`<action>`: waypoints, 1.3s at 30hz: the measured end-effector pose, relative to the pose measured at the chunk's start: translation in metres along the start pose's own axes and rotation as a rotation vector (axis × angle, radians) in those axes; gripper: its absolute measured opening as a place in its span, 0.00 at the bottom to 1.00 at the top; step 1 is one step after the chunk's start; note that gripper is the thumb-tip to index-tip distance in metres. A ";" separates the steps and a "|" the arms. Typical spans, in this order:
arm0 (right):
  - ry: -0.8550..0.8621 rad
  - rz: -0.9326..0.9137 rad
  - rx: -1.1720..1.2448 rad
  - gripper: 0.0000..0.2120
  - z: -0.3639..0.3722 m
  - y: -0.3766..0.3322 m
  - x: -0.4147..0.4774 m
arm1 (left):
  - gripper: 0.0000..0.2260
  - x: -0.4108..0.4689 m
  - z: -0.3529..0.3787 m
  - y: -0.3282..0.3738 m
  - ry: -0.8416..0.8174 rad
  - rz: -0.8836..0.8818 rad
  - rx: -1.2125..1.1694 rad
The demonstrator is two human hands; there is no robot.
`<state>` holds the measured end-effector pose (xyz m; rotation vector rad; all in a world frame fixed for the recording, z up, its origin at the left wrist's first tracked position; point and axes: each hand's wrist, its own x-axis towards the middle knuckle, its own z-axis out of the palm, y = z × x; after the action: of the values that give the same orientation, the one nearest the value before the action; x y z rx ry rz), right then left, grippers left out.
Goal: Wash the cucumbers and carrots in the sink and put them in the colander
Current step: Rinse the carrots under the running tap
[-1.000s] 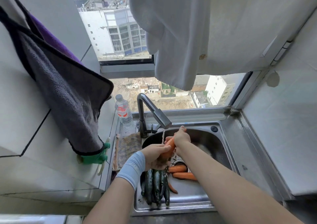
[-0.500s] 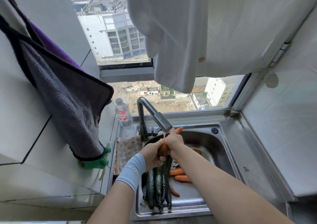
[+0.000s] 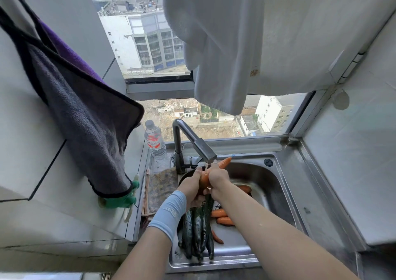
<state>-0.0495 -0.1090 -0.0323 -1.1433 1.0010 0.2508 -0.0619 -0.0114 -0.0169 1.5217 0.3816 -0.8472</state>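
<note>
Fingers of both my left hand (image 3: pixel 190 186) and right hand (image 3: pixel 217 175) clasp one carrot (image 3: pixel 224 163) under the faucet (image 3: pixel 201 149), far tip raised so water rinses its length.

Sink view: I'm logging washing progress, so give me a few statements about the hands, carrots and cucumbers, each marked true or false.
1. Both hands, left hand and right hand, grip one carrot under the faucet. True.
2. The cucumbers lie on the counter. False: they lie in the sink.
3. Other carrots remain in the sink. True.
4. The water bottle stands right of the faucet. False: it stands left of it.
</note>
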 end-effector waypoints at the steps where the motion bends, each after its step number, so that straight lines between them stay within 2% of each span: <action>1: 0.051 0.005 0.011 0.30 0.000 -0.001 0.004 | 0.19 0.000 0.003 0.001 0.008 0.039 0.067; 3: 0.135 -0.003 0.000 0.36 0.000 -0.002 0.010 | 0.17 -0.001 0.008 0.002 -0.009 0.126 0.197; 6: 0.130 -0.021 -0.041 0.29 -0.002 -0.002 0.004 | 0.18 0.000 0.007 0.000 0.057 0.180 0.264; 9: -0.137 -0.019 0.152 0.19 -0.009 0.005 0.005 | 0.22 0.003 0.002 -0.006 0.208 0.182 0.226; 11: -0.327 -0.045 0.280 0.19 -0.013 0.009 0.005 | 0.23 0.003 0.003 -0.008 0.199 0.095 0.122; 13: -0.382 -0.069 0.292 0.19 -0.014 0.009 -0.001 | 0.24 0.002 0.002 -0.008 0.166 0.027 0.065; 16: -0.202 -0.110 0.155 0.14 -0.006 0.006 -0.003 | 0.24 -0.001 0.003 -0.007 0.071 -0.043 0.012; 19: 0.032 -0.087 0.063 0.23 -0.003 0.006 -0.001 | 0.21 -0.004 0.010 -0.005 0.015 -0.060 -0.031; 22: 0.004 -0.126 0.281 0.29 0.004 0.005 -0.007 | 0.17 0.000 0.013 -0.009 -0.030 -0.005 -0.031; 24: -0.009 -0.133 0.406 0.44 0.013 0.006 -0.005 | 0.16 -0.001 0.009 -0.010 -0.022 0.040 0.059; 25: -0.007 -0.110 0.394 0.47 0.014 0.008 -0.005 | 0.17 -0.003 0.007 -0.010 0.001 0.042 0.093; 28: -0.209 -0.039 0.223 0.23 -0.005 0.011 -0.015 | 0.25 -0.006 -0.002 -0.008 0.031 -0.025 0.055; 30: -0.355 -0.072 0.227 0.14 -0.018 0.005 -0.021 | 0.24 -0.006 -0.007 -0.008 -0.031 -0.069 -0.064; 32: -0.412 -0.079 0.232 0.11 -0.018 0.002 -0.023 | 0.21 -0.008 -0.013 -0.008 -0.104 -0.078 -0.179; 34: -0.361 -0.070 0.177 0.11 -0.009 -0.002 -0.023 | 0.20 -0.011 -0.015 -0.007 -0.168 -0.078 -0.222; 37: -0.153 -0.080 0.028 0.16 -0.002 -0.002 -0.019 | 0.23 -0.012 -0.011 -0.006 -0.154 -0.079 -0.203; 39: -0.033 -0.055 -0.002 0.22 0.000 -0.002 -0.020 | 0.21 -0.013 -0.005 -0.007 -0.120 -0.021 -0.095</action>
<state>-0.0594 -0.1039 -0.0155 -1.1632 0.9386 0.2258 -0.0738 -0.0026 -0.0129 1.3742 0.3448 -0.9199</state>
